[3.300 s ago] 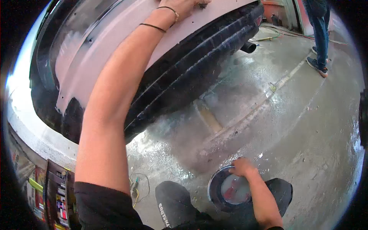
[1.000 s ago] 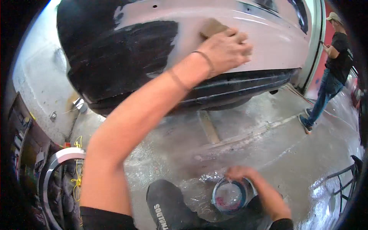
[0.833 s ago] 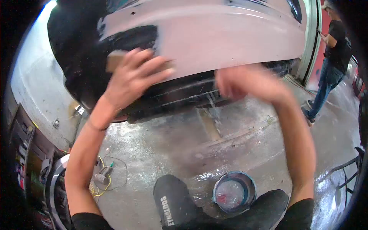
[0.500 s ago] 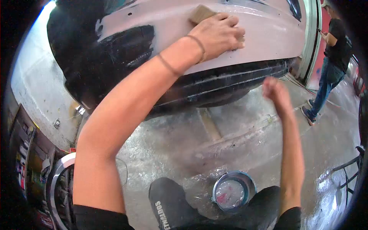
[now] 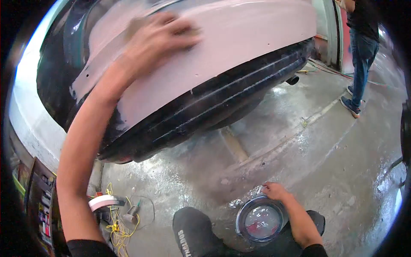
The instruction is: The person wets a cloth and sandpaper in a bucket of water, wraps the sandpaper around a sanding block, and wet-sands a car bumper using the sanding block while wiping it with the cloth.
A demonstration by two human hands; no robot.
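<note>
My left hand [image 5: 160, 38] is closed over a tan sanding block [image 5: 135, 27], pressed to a car's pinkish primed bumper [image 5: 239, 34]. Motion smears the fingers, and the palm covers most of the block. Low on the right, my right hand [image 5: 276, 191] hangs just above the far rim of a bucket [image 5: 241, 222]. Its fingers are curled in, and whatever they may hold is hidden. Cloudy water with suds fills the bucket, and a reddish thing [image 5: 253, 228] shows in it. The bucket stands between my knees.
Below the primer runs the black lower bumper [image 5: 222, 96], with an exhaust tip [image 5: 293, 80] at right. Another person [image 5: 361, 55] stands at the far right. Yellow cords [image 5: 114, 227] and a shelf of supplies [image 5: 43, 201] lie left. The concrete floor [image 5: 192, 175] looks wet.
My left hand has moved left along the bumper with the sanding block. My right hand has dropped from in front of the bumper to the bucket's rim. The view has shifted.
</note>
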